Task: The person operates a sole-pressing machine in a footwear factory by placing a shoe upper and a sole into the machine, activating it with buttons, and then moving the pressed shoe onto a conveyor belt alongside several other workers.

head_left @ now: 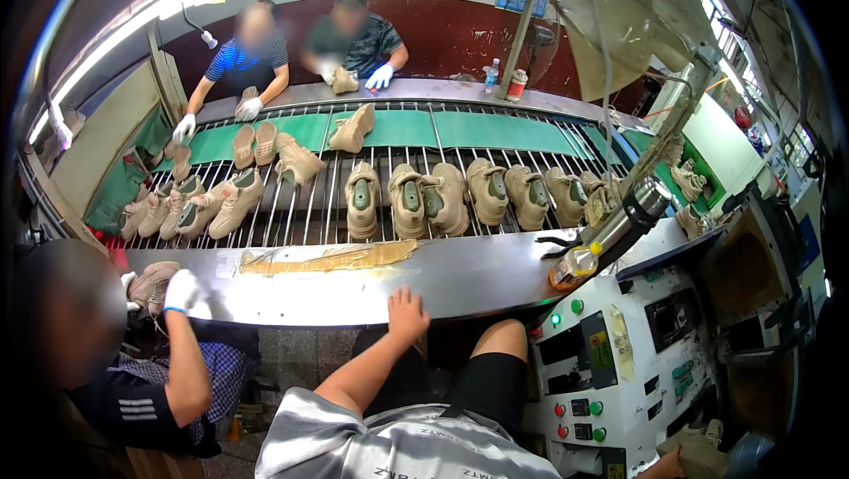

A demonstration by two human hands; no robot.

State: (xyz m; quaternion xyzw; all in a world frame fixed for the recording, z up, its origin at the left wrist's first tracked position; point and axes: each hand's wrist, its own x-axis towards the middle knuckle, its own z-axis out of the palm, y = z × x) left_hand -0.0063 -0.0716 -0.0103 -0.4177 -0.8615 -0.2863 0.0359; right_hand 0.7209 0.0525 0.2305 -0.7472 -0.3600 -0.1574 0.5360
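My left hand (409,316) lies on the near edge of the metal ledge (460,280), fingers spread and nothing in them. Low at the right, my right hand (668,465) is at a beige sneaker (694,449) beside the white control cabinet; it appears to grip the shoe, though its fingers are mostly hidden. Ahead of me, a row of beige sneakers stands on the metal rods of the conveyor (309,214). Nearest my left hand are a sneaker (407,202) and another sneaker (447,200), side by side, with green insoles showing.
At my left a co-worker (181,373) in white gloves handles a sneaker (152,284). Two people work across the conveyor, with a green belt (402,130) between. A bottle of orange drink (575,267) and a steel flask (637,214) stand at right, near the control cabinet (641,337).
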